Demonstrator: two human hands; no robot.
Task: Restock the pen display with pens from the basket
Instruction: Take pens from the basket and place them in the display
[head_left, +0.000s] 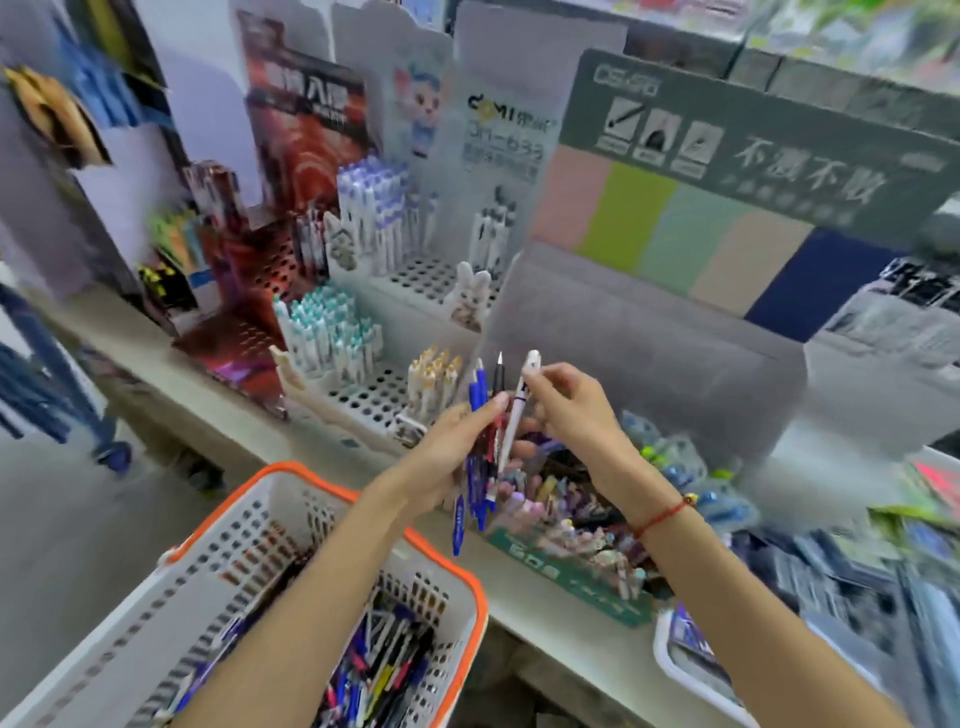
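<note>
White perforated plastic basket with orange rim (470, 582) nearest, low left; loose pens heaped inside.
Grey shelf ledge (566, 613) crowded with perforated white pen display (374, 395), partly filled.
Left hand (447, 457) curled round bundle of blue and dark pens (480, 457).
Right hand (566, 405) pinches slim white plastic pen (517, 410) mid-barrel.
Judged light, stiff, smooth; bundle likely to slip.
</note>
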